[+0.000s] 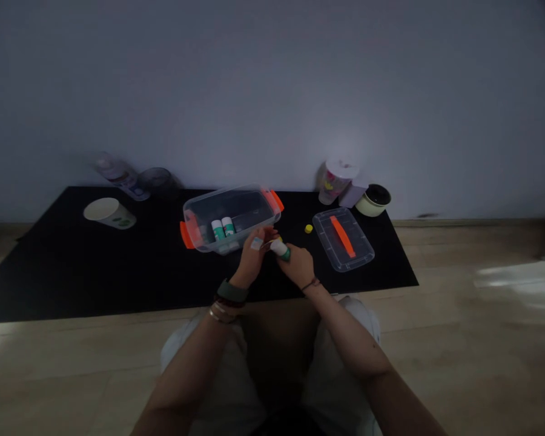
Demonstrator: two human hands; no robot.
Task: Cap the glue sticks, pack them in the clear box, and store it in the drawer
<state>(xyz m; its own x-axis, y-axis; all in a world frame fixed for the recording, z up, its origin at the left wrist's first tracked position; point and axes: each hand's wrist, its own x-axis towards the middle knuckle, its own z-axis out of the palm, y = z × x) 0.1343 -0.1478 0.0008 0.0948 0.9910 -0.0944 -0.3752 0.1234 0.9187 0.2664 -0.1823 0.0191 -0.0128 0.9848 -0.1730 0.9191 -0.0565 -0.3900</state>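
My right hand (298, 265) is closed around a small white-and-green bottle (280, 249), tilted with its white end toward my left hand (252, 257). My left hand is half cupped, its fingers reaching toward the bottle. A small pale patch (257, 243) shows against that hand; what it is cannot be made out. Something thin and yellowish lies between the hands, too small to name. Just behind them stands a clear plastic box (249, 189) with orange latches. Two more white-and-green bottles (222, 229) lie inside it. A small yellow cap (309, 229) rests right of my hands.
The clear lid (366, 249) with an orange handle lies at the right. Behind it are a patterned plastic cup (331, 184), a pale box-like item (352, 194) and a cream pot (371, 206). A paper cup (111, 213), a bottle (123, 180) and a dark container (158, 181) occupy the left.
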